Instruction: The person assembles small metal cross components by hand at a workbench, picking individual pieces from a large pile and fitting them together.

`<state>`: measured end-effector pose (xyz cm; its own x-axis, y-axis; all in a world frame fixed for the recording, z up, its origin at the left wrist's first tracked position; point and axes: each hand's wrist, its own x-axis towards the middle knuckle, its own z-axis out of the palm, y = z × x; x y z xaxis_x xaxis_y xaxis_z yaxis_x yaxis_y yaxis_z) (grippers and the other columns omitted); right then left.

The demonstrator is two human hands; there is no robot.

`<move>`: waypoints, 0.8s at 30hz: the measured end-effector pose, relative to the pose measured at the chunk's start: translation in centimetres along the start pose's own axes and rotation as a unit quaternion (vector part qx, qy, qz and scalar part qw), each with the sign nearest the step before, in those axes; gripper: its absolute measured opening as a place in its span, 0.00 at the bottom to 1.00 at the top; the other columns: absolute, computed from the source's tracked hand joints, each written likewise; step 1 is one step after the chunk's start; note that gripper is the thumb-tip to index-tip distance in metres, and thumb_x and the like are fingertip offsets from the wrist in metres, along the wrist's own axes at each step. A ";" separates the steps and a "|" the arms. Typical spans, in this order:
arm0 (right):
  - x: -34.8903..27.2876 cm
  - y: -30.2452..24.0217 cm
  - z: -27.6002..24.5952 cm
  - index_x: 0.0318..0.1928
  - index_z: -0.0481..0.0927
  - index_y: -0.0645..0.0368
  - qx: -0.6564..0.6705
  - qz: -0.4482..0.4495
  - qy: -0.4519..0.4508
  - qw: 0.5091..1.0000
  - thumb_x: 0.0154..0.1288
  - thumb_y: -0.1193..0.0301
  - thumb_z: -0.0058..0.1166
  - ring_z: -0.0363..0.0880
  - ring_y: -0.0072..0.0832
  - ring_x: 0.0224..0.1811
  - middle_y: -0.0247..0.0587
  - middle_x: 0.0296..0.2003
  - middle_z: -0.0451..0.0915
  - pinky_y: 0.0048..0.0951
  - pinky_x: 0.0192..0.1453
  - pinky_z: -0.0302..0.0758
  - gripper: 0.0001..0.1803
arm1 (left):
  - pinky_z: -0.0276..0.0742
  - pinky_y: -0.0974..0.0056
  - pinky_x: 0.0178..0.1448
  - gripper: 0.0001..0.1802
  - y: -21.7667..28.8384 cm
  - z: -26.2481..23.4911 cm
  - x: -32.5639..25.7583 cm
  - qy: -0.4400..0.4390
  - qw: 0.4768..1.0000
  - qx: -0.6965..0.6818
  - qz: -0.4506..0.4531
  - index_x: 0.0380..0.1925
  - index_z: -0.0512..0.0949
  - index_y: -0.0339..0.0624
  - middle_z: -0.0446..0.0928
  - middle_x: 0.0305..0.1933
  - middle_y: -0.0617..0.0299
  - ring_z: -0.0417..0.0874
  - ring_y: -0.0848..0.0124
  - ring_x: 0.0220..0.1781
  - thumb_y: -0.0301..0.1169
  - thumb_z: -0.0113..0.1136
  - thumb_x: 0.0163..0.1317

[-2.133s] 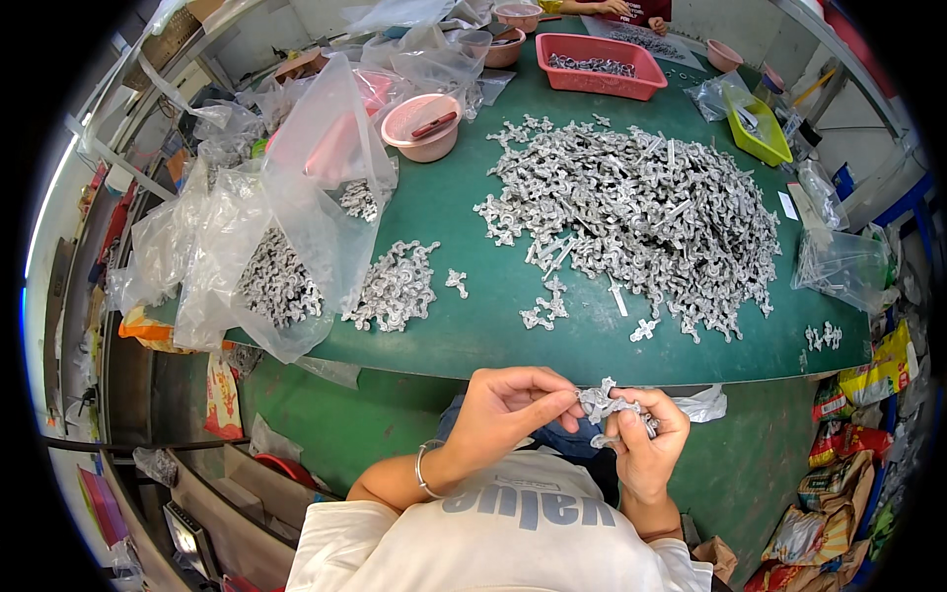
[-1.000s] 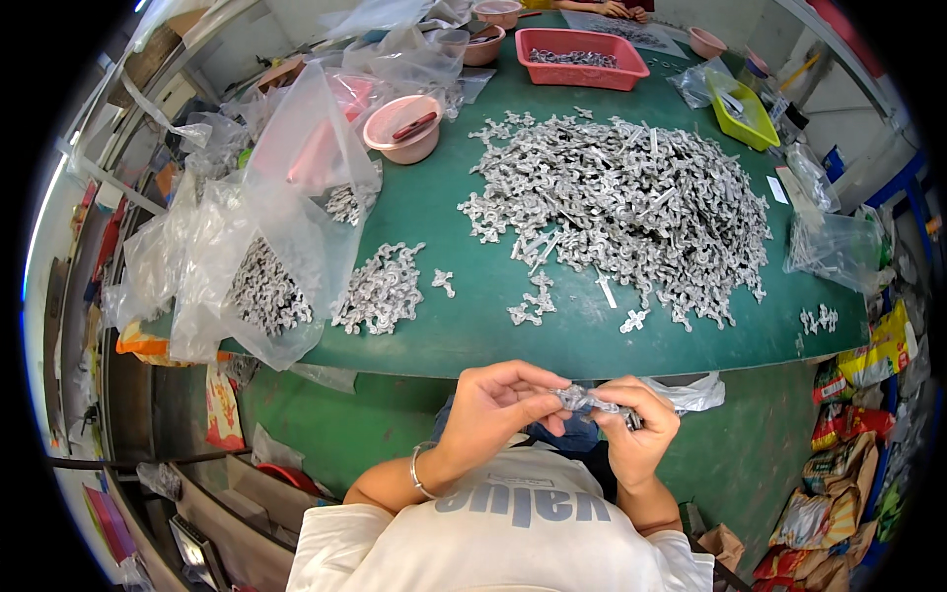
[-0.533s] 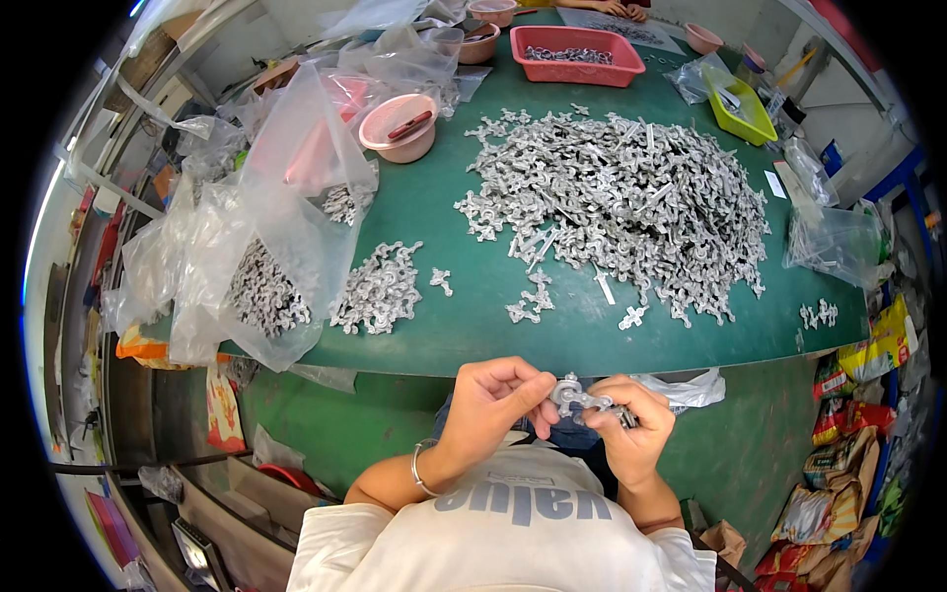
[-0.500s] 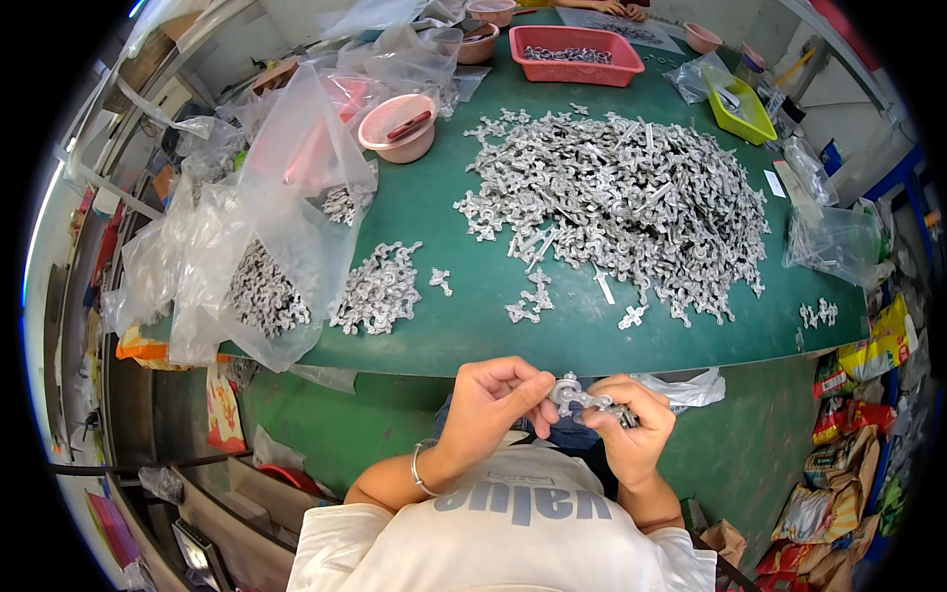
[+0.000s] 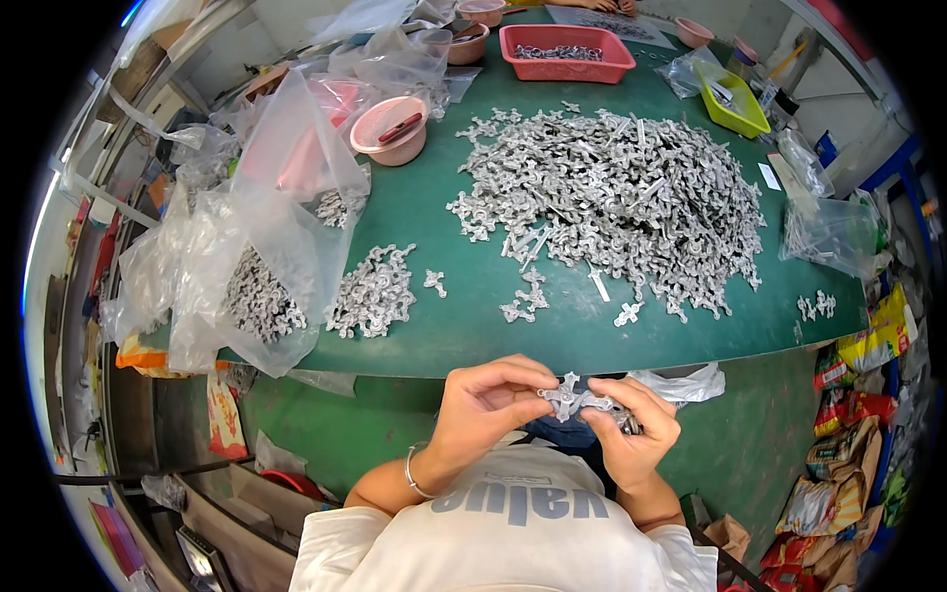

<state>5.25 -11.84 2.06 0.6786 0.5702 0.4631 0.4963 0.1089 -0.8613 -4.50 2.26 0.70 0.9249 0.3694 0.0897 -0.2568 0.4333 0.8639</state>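
hands [image 5: 562, 409] still pinch grey cross-shaped part [image 5: 570, 397] together.

Below the desk's [image 5: 592, 345] near edge, the left hand [image 5: 483, 405] and the right hand [image 5: 631, 434] met over a small grey metal part [image 5: 570, 398], each pinching one end of it. The right hand also kept a few more such parts bunched in its palm. On the green desk lay a big heap of parts [image 5: 621, 207] (all the same grey), a smaller pile [image 5: 373, 293] beside a clear plastic bag [image 5: 256, 266], and a pink bowl [image 5: 390, 131].
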 end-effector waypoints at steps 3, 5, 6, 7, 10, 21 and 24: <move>-0.1 0.0 -0.2 0.35 0.79 0.69 0.015 -0.008 -0.005 1.000 0.40 0.83 0.63 0.78 0.28 0.26 0.47 0.27 0.79 0.22 0.30 0.72 0.16 | 0.76 0.68 0.46 0.11 0.0 -0.1 -0.1 -0.010 1.000 0.019 -0.001 0.37 0.75 0.25 0.73 0.41 0.50 0.77 0.68 0.41 0.13 0.56 0.51; -0.1 0.0 -0.2 0.35 0.79 0.69 0.016 -0.007 -0.005 1.000 0.40 0.83 0.63 0.78 0.29 0.26 0.47 0.27 0.79 0.22 0.29 0.72 0.16 | 0.76 0.68 0.46 0.11 -0.1 -0.1 -0.1 -0.012 1.000 0.014 0.000 0.37 0.75 0.25 0.73 0.41 0.49 0.77 0.68 0.41 0.13 0.56 0.51; -0.1 0.0 -0.3 0.35 0.79 0.69 0.019 -0.008 -0.007 1.000 0.40 0.82 0.64 0.77 0.29 0.26 0.47 0.27 0.79 0.22 0.29 0.72 0.16 | 0.76 0.68 0.46 0.11 -0.2 -0.1 -0.1 -0.013 1.000 0.010 0.002 0.37 0.75 0.25 0.73 0.41 0.49 0.77 0.68 0.40 0.13 0.56 0.51; -0.1 0.0 -0.3 0.35 0.79 0.69 0.018 -0.007 -0.005 1.000 0.40 0.82 0.64 0.77 0.29 0.26 0.47 0.27 0.79 0.22 0.29 0.72 0.16 | 0.76 0.68 0.46 0.11 -0.2 -0.1 -0.1 -0.014 1.000 0.010 0.001 0.37 0.75 0.25 0.73 0.41 0.49 0.77 0.68 0.40 0.13 0.56 0.51; 0.0 0.2 -0.4 0.35 0.79 0.69 0.029 -0.017 -0.010 0.999 0.39 0.82 0.64 0.77 0.29 0.25 0.47 0.27 0.79 0.22 0.29 0.72 0.16 | 0.77 0.67 0.45 0.11 -0.2 0.0 -0.1 -0.013 1.000 0.008 -0.010 0.37 0.74 0.25 0.74 0.40 0.49 0.78 0.68 0.39 0.13 0.56 0.51; 0.2 -0.5 0.1 0.32 0.79 0.69 0.027 0.012 0.012 0.999 0.42 0.79 0.62 0.76 0.25 0.24 0.44 0.23 0.78 0.20 0.28 0.69 0.13 | 0.77 0.69 0.39 0.11 -0.7 -0.1 -0.2 0.002 0.984 -0.062 -0.168 0.39 0.75 0.27 0.77 0.33 0.53 0.79 0.71 0.32 0.20 0.55 0.55; 0.4 -0.6 0.1 0.33 0.79 0.69 0.009 0.022 0.021 0.999 0.41 0.82 0.59 0.75 0.25 0.22 0.43 0.22 0.77 0.19 0.27 0.68 0.13 | 0.77 0.70 0.36 0.11 -1.0 -0.3 -0.1 -0.006 0.971 -0.134 -0.198 0.39 0.75 0.28 0.77 0.32 0.54 0.78 0.73 0.29 0.24 0.54 0.58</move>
<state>5.17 -11.62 2.70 0.7222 0.5402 0.4320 0.4558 0.0981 -0.8847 -4.41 2.00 -0.29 0.9689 0.1202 -0.2161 0.0583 0.7384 0.6719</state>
